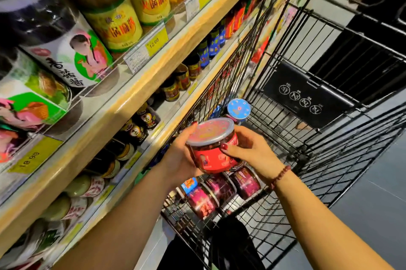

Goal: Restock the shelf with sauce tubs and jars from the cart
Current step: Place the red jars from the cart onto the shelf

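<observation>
Held above cart, frame centre: red tub (212, 148), round, clear plastic, translucent lid, glossy label. Left grip (179, 157) cups its 9 o'clock side; right grip (252, 151) clasps 3 o'clock side, thumb on label. Purple-labelled tubs (222, 190) lie at 6 o'clock in black wire cart (270, 210); blue-lidded jar (238, 108) at 12. Wooden shelf (131, 102) at 9, crowded with jars.

Both forearms are reaching forward and converging. The left hand (179, 157) is cupping a red tub (211, 157) from one side; the right hand (252, 151) is gripping the other, thumb pressing its front.
</observation>
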{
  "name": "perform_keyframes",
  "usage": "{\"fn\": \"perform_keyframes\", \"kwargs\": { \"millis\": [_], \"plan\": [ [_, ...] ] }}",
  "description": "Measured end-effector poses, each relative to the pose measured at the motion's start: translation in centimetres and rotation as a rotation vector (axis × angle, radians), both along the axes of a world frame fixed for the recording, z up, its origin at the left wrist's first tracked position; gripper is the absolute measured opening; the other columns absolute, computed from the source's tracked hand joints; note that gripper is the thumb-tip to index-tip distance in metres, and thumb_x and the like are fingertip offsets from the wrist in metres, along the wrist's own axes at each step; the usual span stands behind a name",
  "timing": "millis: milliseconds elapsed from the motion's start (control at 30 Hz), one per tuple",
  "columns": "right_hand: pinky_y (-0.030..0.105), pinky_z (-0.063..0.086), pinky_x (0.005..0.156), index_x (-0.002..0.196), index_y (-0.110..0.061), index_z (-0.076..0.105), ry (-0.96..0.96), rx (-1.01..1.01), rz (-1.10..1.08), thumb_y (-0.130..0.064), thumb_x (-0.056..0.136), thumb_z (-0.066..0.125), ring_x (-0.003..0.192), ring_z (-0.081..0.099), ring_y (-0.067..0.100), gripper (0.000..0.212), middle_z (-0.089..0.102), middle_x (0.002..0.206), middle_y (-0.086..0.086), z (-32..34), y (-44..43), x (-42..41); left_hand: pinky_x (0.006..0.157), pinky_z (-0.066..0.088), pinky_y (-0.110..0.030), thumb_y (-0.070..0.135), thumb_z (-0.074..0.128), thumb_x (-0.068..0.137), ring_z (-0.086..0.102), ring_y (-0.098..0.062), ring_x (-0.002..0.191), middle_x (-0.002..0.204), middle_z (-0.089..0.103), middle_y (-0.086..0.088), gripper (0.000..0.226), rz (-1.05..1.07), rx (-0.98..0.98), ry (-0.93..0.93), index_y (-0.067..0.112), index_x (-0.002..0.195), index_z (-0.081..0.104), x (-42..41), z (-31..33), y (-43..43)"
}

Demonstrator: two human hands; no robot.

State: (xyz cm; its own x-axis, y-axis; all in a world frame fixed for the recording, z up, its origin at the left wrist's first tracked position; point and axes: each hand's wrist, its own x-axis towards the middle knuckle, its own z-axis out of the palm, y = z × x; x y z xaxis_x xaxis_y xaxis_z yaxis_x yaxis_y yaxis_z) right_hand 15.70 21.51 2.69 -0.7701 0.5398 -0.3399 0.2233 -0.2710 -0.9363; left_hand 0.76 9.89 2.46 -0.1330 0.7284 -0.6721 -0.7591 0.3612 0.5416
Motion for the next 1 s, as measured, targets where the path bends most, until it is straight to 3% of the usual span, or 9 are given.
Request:
{"fn": "perform_keyframes", "kwargs": {
  "millis": [167, 267, 400, 500, 600, 733, 867, 933, 1000],
  "plan": [
    [0.024, 0.058, 0.073, 0.102, -0.012, 0.067, -0.067, -0.124, -0.109, -0.010, 0.079, 0.070, 0.082, 0.069, 0.016, 0.023, 0.071, 0.098, 0.018, -0.5, 0.4, 0.1, 0.092, 0.049, -0.039, 0.065, 0.044, 0.073, 0.061, -0.025, 0.114, 0.122, 0.064, -0.013, 0.073, -0.154, 0.050, 0.085, 0.020, 0.130, 0.052, -0.1, 0.3, 0.6],
    [0.030, 0.059, 0.075, 0.110, 0.000, 0.062, -0.156, -0.152, -0.160, -0.026, 0.068, 0.079, 0.086, 0.064, 0.026, 0.052, 0.060, 0.109, 0.037, -1.8, 0.1, 0.0, 0.090, 0.050, -0.041, 0.052, 0.077, 0.062, 0.065, -0.024, 0.105, 0.112, 0.069, -0.010, 0.080, -0.096, -0.014, 0.142, 0.016, 0.128, 0.050, 0.0, -1.3, 0.9],
    [0.021, 0.055, 0.066, 0.086, -0.006, 0.063, -0.215, -0.189, -0.175, -0.043, 0.057, 0.086, 0.075, 0.059, 0.021, 0.052, 0.057, 0.088, 0.017, -3.5, -0.4, 0.1, 0.096, 0.045, -0.050, 0.034, 0.078, 0.045, 0.065, -0.027, 0.097, 0.099, 0.072, -0.007, 0.072, -0.107, -0.062, 0.251, 0.017, 0.110, 0.055, 0.4, -4.3, 0.4],
    [0.022, 0.052, 0.077, 0.083, -0.006, 0.061, -0.263, -0.219, -0.107, -0.061, 0.052, 0.083, 0.074, 0.056, 0.021, 0.067, 0.053, 0.084, 0.012, -5.5, -0.3, 0.3, 0.071, 0.056, -0.032, 0.029, 0.080, 0.044, 0.070, -0.018, 0.081, 0.090, 0.073, -0.003, 0.075, -0.008, -0.097, 0.251, 0.014, 0.114, 0.057, 1.0, -5.9, 0.3],
    [0.004, 0.045, 0.076, 0.084, -0.007, 0.067, -0.310, -0.293, -0.070, -0.047, 0.075, 0.074, 0.077, 0.064, 0.012, 0.041, 0.068, 0.081, 0.005, -7.5, 0.1, 0.4, 0.056, 0.053, -0.024, 0.022, 0.078, 0.056, 0.070, -0.012, 0.071, 0.091, 0.070, -0.006, 0.073, 0.097, -0.173, 0.204, 0.008, 0.123, 0.053, 1.5, -7.2, 0.2],
    [0.027, 0.053, 0.075, 0.093, -0.005, 0.069, -0.400, -0.384, -0.295, -0.029, 0.083, 0.071, 0.069, 0.065, 0.016, 0.026, 0.073, 0.079, 0.006, -11.2, 1.3, 0.9, 0.076, 0.053, -0.035, 0.032, 0.076, 0.057, 0.066, -0.022, 0.094, 0.107, 0.068, -0.011, 0.075, 0.220, -0.300, 0.128, 0.012, 0.126, 0.054, 1.6, -8.6, -0.4],
    [0.035, 0.047, 0.092, 0.094, -0.007, 0.063, -0.631, -0.196, -0.326, -0.020, 0.088, 0.068, 0.090, 0.057, 0.022, 0.015, 0.065, 0.114, 0.024, -15.0, 3.2, 1.9, 0.084, 0.052, -0.041, 0.032, 0.080, 0.056, 0.067, -0.027, 0.094, 0.101, 0.072, -0.013, 0.076, 0.341, -0.363, 0.058, 0.008, 0.123, 0.055, 1.2, -10.2, -2.0],
    [0.035, 0.045, 0.093, 0.083, -0.010, 0.059, -0.684, -0.202, -0.354, -0.019, 0.081, 0.076, 0.094, 0.056, 0.021, 0.019, 0.064, 0.113, 0.022, -16.9, 3.9, 2.0, 0.090, 0.050, -0.042, 0.027, 0.077, 0.057, 0.067, -0.025, 0.094, 0.095, 0.074, -0.010, 0.065, 0.415, -0.381, 0.057, 0.010, 0.117, 0.058, 1.3, -10.9, -2.7],
    [0.035, 0.044, 0.095, 0.101, -0.002, 0.062, -0.716, -0.181, -0.349, -0.018, 0.077, 0.079, 0.100, 0.056, 0.023, 0.034, 0.061, 0.114, 0.018, -18.6, 4.6, 1.8, 0.093, 0.048, -0.045, 0.031, 0.079, 0.052, 0.066, -0.026, 0.097, 0.101, 0.072, -0.012, 0.070, 0.448, -0.391, 0.069, 0.011, 0.116, 0.060, 1.6, -11.4, -3.3]
  ]
}}
